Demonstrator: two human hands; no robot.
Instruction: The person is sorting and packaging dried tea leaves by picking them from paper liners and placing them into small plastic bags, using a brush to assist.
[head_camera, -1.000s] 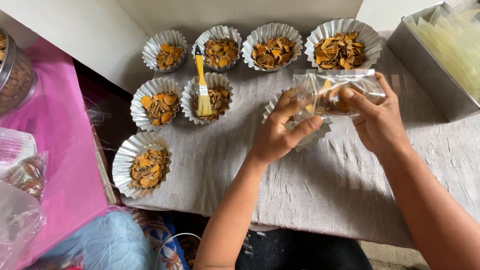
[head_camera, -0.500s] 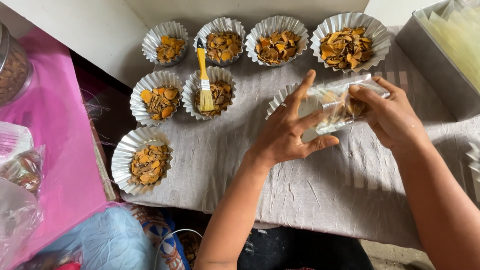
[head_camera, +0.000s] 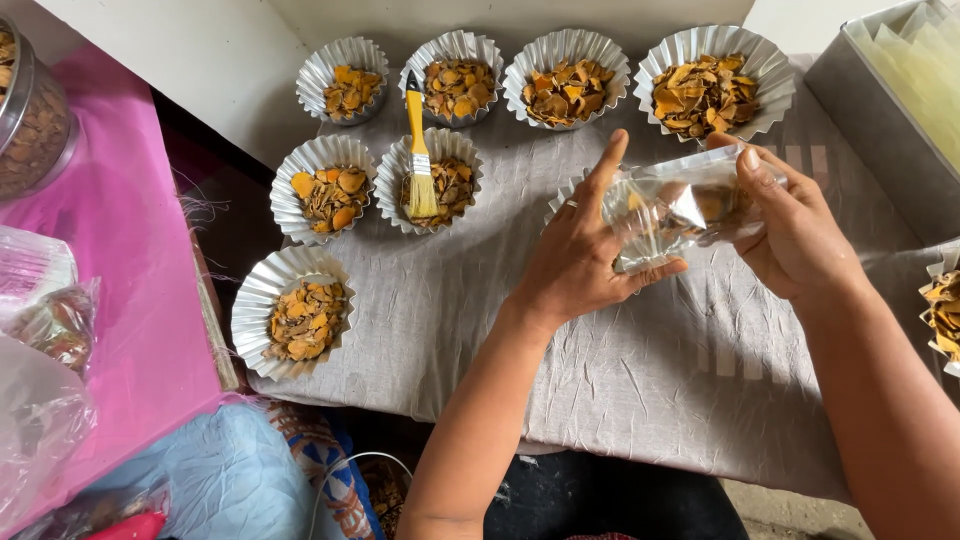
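Head view is showing me both hands raised a little over the grey cloth (head_camera: 420, 330), and between them they are holding one clear plastic bag (head_camera: 680, 205). My left hand (head_camera: 580, 255) is mostly open, with the fingers spread and the index pointing up, and only the thumb and palm are pressing against the near end of the bag. My right hand (head_camera: 795, 230) is closed around the far end, thumb on top. Inside the bag I am seeing some orange-brown pieces, but the glare is hiding how many.

I am judging that the step in hand is the filling or settling of this bag, with the pieces already partly inside. The next move is asking for a firm pinch on the thin film, because it is slippery and it crumples easily, and the mouth must stay up so nothing is falling out.

Around the hands, fluted silver foil cups (head_camera: 305, 310) are standing in rows, each one carrying dry, flat, curled chips of yellow and brown. One more cup (head_camera: 565, 195) is partly hidden just behind my left hand. A brush with yellow handle (head_camera: 418, 150) is lying across one cup. On the right a metal tray (head_camera: 880, 140) is holding pale empty bags, and a pink sheet (head_camera: 120, 260) is covering the left side.
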